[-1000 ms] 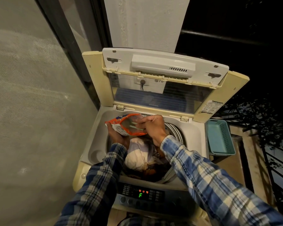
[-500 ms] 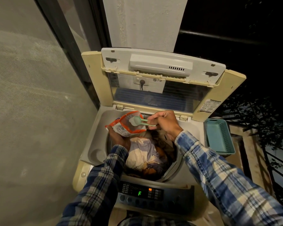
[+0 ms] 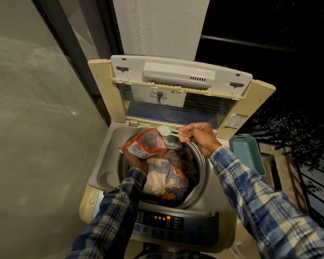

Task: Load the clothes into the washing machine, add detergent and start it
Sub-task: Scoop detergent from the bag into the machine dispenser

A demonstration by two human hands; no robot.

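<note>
A top-loading washing machine [image 3: 108, 146] stands with its lid [image 3: 178, 77] raised. Clothes [image 3: 166, 176] in white, lilac and orange fill the drum. My left hand [image 3: 134, 160] grips an orange and white detergent pouch [image 3: 145, 143] from below, over the drum's far left rim. My right hand [image 3: 198, 136] pinches the handle of a pale green scoop [image 3: 167, 130] heaped with white powder. The scoop sits just above the pouch's open mouth, near the drum's back edge. The control panel [image 3: 168, 221] at the front shows lit orange digits.
A teal plastic basket [image 3: 249, 154] sits right of the machine on a ledge. A grey wall runs along the left, a white pillar rises behind the lid. Dark railing and foliage lie to the right.
My right hand has pulled the scoop out of the pouch and lifted it up and to the right, now full of powder. The panel display changed from a green F to orange digits.
</note>
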